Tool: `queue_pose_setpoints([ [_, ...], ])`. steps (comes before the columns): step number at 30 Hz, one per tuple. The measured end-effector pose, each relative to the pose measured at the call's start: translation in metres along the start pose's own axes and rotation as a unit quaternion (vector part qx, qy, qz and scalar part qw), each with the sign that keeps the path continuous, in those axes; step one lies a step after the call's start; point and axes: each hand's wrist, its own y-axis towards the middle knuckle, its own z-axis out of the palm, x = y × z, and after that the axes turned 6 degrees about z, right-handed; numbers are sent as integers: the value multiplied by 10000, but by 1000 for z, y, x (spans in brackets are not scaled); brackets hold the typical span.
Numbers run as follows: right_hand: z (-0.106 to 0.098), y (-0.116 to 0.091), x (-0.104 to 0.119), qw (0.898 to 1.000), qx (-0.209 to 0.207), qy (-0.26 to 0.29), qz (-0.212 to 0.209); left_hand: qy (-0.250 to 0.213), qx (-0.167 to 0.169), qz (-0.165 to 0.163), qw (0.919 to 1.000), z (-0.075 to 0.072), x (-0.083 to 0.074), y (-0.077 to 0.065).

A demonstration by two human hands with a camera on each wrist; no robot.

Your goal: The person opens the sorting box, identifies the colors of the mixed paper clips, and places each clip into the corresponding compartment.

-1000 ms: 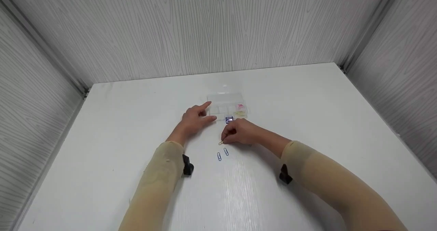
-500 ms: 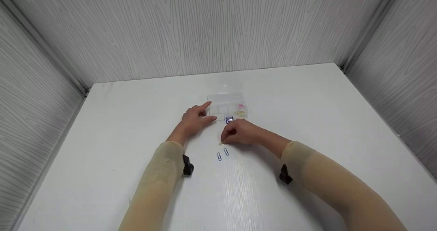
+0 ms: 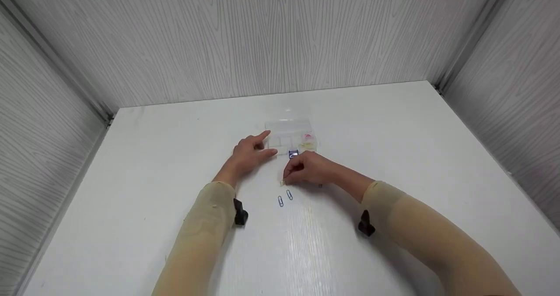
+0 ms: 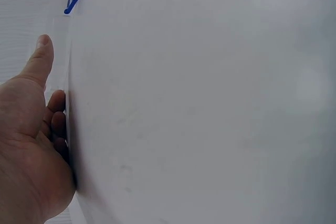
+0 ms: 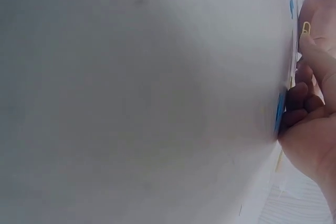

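Observation:
My right hand [image 3: 306, 168] pinches a small yellow paper clip [image 3: 282, 183] between thumb and fingertips, low over the white table. In the right wrist view the yellow paper clip [image 5: 306, 27] sticks up past the thumb tip. At the left side of a clear plastic compartment box [image 3: 285, 141] my left hand [image 3: 251, 151] rests, index finger and thumb stretched along it. Its thumb [image 4: 41, 61] lies straight in the left wrist view, with the other fingers partly bent. Two blue paper clips, one left [image 3: 281, 201] and one right [image 3: 289, 195], lie nearer me than the right hand.
The box's clear lid [image 3: 288, 126] lies folded back behind it. Pink pieces [image 3: 308, 135] and yellow pieces [image 3: 308, 145] fill its right compartments, and a blue item [image 3: 293, 154] sits at its front edge. Pale panel walls [image 3: 271, 42] enclose the table.
The yellow paper clip has turned at my right fingertips and now stands more upright. Both hands otherwise keep their places, and the box and blue paper clips have not moved.

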Motion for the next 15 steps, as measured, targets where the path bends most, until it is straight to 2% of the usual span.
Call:
queue_pose_setpoints([
  [6,-12,-2,4,9996,-214,96,-147,37,8,44,10000,0,0,0],
  [11,-34,-6,10,9971,-701,91,-297,62,42,-35,10000,1,1,1],
  [15,-52,-8,14,9938,-1086,167,-136,87,41,-124,9999,3,0,3],
])
